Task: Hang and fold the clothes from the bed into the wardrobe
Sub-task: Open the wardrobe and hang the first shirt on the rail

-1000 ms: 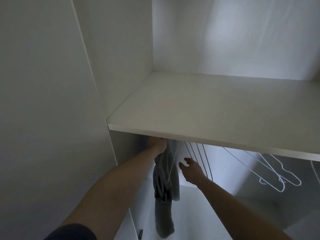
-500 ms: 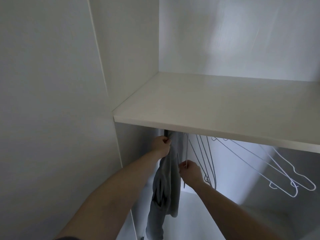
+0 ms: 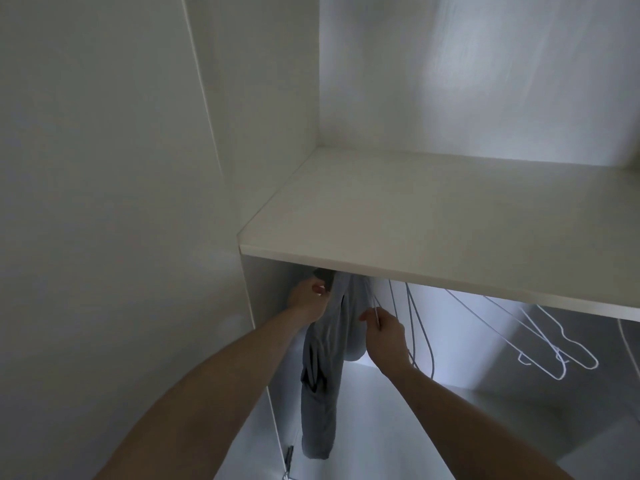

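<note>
Under the wardrobe shelf (image 3: 433,220), the grey garment (image 3: 329,341) now hangs at the far left, the left hand (image 3: 306,301) gripping its top edge, while the right hand (image 3: 384,336), open a second ago, has pinched the white wire hanger (image 3: 375,311) just right, so hanging looks nearly finished.

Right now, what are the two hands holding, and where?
The left hand grips the grey garment near its top, under the shelf. The right hand pinches a thin white wire hanger beside it.
</note>
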`<action>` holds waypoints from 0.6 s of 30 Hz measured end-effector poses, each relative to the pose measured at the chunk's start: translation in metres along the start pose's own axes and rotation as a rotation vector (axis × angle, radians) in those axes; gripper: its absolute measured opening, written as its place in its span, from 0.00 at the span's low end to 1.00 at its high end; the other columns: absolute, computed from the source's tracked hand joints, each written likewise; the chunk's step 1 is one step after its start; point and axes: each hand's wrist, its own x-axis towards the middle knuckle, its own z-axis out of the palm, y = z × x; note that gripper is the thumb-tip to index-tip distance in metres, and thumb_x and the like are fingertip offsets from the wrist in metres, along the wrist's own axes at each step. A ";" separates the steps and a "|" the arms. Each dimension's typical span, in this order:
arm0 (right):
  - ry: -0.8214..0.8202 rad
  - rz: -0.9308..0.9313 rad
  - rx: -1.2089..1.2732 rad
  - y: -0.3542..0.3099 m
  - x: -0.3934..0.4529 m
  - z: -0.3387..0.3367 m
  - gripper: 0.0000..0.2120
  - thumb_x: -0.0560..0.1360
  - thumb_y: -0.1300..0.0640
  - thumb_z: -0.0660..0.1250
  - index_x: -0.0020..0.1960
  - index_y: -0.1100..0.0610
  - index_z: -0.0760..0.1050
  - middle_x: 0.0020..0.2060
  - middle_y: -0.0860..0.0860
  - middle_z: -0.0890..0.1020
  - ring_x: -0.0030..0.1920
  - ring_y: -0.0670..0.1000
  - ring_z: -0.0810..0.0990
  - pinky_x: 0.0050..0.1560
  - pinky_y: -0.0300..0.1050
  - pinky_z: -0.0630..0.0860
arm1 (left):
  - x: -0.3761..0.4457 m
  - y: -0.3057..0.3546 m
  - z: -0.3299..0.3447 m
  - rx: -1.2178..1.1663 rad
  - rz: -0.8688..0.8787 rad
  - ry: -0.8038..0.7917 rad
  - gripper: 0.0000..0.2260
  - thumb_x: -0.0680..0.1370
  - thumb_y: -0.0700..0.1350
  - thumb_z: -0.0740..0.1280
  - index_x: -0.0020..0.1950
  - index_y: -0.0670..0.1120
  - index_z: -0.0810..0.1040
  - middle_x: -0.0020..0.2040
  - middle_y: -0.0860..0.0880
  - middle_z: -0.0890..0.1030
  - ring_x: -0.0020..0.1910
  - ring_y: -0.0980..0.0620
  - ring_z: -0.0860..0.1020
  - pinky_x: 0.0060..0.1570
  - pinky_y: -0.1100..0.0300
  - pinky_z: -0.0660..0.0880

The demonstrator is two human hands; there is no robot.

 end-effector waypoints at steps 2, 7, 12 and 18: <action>-0.007 0.012 0.006 -0.003 -0.004 -0.003 0.16 0.86 0.56 0.57 0.45 0.56 0.81 0.31 0.53 0.78 0.30 0.48 0.75 0.33 0.39 0.73 | -0.008 -0.002 -0.002 -0.020 -0.003 -0.007 0.14 0.80 0.42 0.69 0.65 0.42 0.80 0.62 0.44 0.82 0.62 0.45 0.79 0.63 0.56 0.75; -0.122 0.052 -0.027 -0.016 -0.005 -0.015 0.14 0.85 0.54 0.58 0.48 0.55 0.80 0.33 0.50 0.78 0.34 0.49 0.78 0.35 0.38 0.72 | -0.037 0.003 0.002 -0.173 0.066 -0.047 0.09 0.82 0.47 0.66 0.56 0.45 0.83 0.54 0.44 0.84 0.56 0.43 0.82 0.60 0.52 0.77; -0.320 0.030 -0.231 -0.016 -0.012 -0.017 0.11 0.84 0.51 0.60 0.51 0.55 0.78 0.38 0.51 0.82 0.38 0.49 0.81 0.48 0.48 0.82 | -0.052 0.043 0.021 -0.294 0.016 -0.257 0.13 0.79 0.57 0.65 0.44 0.50 0.81 0.43 0.51 0.81 0.44 0.53 0.79 0.49 0.56 0.74; -0.297 -0.118 -0.463 0.001 -0.032 -0.055 0.14 0.80 0.38 0.63 0.57 0.45 0.80 0.37 0.40 0.82 0.36 0.42 0.82 0.40 0.32 0.74 | -0.048 0.045 0.039 -0.269 -0.042 -0.299 0.07 0.81 0.43 0.68 0.59 0.49 0.81 0.48 0.56 0.78 0.49 0.57 0.76 0.54 0.60 0.74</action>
